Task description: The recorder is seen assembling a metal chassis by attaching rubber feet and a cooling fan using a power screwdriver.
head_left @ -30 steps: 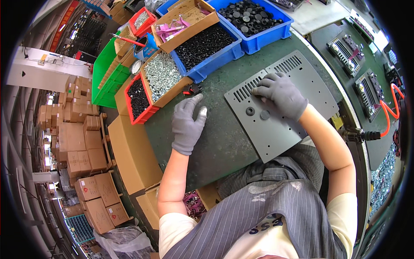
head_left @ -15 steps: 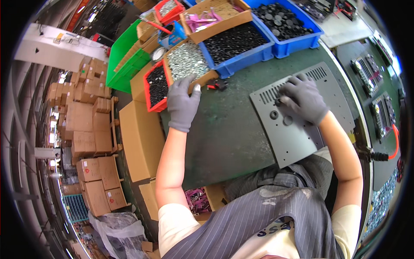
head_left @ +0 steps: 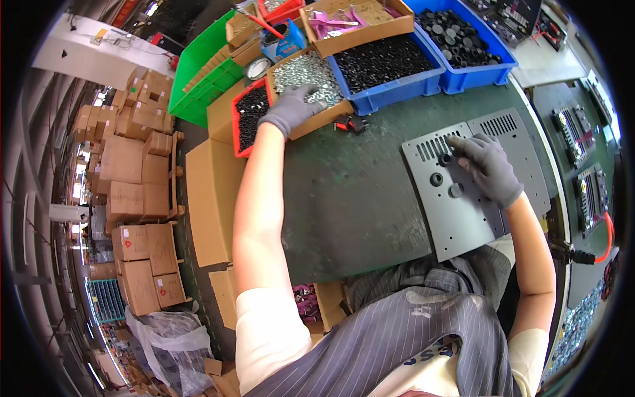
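My left hand [head_left: 294,110], in a grey glove, reaches over a cardboard box of small silvery metal parts [head_left: 307,76]. Its fingers are bent, with a gap to the thumb, and nothing shows between them. My right hand [head_left: 491,171], also gloved, rests above a slotted grey metal panel [head_left: 463,228] on the right of the table. Its fingertips are near the slots and apart from the thumb. Beside it on the panel are a black ring grommet [head_left: 436,179], a second black grommet [head_left: 444,159] and a bare round hole [head_left: 456,190].
A red bin of black parts [head_left: 250,119] stands left of the cardboard box. Blue bins [head_left: 387,99] of black pieces line the back. A small red-and-black item [head_left: 350,124] lies in front of them on the dark green table [head_left: 350,218]. Stacked cartons [head_left: 142,205] stand far left.
My left hand has moved forward, from in front of the box to over the silvery parts. My right hand stays at the panel, its fingers now slightly off the upper grommet.
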The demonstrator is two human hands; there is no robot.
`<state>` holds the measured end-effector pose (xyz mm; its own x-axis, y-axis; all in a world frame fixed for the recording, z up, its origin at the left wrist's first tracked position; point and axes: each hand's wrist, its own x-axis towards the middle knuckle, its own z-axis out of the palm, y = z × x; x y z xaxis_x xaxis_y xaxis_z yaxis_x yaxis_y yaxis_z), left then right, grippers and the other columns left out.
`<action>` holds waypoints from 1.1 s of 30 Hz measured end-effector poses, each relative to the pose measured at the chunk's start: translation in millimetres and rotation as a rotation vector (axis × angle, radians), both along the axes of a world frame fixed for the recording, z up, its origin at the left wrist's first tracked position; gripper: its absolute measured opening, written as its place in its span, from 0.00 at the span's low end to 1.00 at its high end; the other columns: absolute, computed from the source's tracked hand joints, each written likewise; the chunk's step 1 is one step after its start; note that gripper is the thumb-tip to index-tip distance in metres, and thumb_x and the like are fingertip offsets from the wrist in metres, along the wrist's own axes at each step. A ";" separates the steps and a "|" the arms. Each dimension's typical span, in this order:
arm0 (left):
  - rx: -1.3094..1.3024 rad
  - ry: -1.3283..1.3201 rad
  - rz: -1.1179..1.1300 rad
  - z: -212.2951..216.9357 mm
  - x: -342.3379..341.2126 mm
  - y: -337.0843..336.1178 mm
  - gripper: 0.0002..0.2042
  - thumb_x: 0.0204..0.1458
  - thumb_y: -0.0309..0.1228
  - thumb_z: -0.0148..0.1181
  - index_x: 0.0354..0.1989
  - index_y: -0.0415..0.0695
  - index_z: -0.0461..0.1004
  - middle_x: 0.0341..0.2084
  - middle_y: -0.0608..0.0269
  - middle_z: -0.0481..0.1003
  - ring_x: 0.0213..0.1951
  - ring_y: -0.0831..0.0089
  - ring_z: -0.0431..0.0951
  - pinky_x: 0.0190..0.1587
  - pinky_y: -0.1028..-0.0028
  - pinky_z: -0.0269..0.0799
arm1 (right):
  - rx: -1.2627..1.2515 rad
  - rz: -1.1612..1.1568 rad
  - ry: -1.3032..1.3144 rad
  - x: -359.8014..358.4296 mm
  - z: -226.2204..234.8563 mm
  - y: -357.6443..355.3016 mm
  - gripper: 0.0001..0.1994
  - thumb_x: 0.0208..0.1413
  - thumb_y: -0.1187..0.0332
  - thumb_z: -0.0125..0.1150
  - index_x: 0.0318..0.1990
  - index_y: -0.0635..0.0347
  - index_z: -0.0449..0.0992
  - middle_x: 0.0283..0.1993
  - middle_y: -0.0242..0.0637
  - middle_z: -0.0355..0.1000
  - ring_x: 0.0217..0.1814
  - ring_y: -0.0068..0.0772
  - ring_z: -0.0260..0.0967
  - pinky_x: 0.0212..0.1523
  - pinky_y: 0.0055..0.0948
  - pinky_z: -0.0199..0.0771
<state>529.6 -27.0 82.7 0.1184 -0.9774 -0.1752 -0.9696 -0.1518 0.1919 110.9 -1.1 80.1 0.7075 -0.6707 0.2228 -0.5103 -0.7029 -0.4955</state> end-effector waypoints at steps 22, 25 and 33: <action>-0.012 0.067 -0.049 -11.1 3.3 -19.0 0.27 0.46 0.40 0.57 0.55 0.38 0.66 0.53 0.40 0.67 0.55 0.51 0.67 0.58 0.65 0.61 | -0.172 -0.081 0.183 -10.6 -12.4 52.4 0.11 0.46 0.64 0.58 0.39 0.52 0.73 0.35 0.32 0.70 0.39 0.35 0.68 0.39 0.33 0.67; -0.052 -0.008 -0.048 -12.4 0.5 -18.6 0.26 0.47 0.38 0.56 0.54 0.39 0.67 0.52 0.39 0.67 0.55 0.50 0.67 0.58 0.64 0.62 | -0.060 -0.099 0.116 -10.6 -17.7 56.5 0.10 0.45 0.66 0.58 0.37 0.52 0.73 0.36 0.31 0.70 0.39 0.36 0.68 0.39 0.33 0.67; -0.056 -0.224 0.028 -12.9 -12.9 -24.4 0.23 0.47 0.36 0.56 0.51 0.40 0.70 0.47 0.40 0.71 0.51 0.49 0.70 0.56 0.63 0.64 | -0.306 -0.276 -0.120 -34.4 0.9 79.5 0.10 0.45 0.67 0.60 0.37 0.55 0.75 0.36 0.39 0.70 0.36 0.40 0.67 0.39 0.35 0.68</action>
<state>516.6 -51.4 69.8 0.1754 -0.9807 -0.0866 -0.9845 -0.1744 -0.0186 76.5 78.3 81.0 0.4677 -0.7213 0.5109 -0.6511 -0.6721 -0.3527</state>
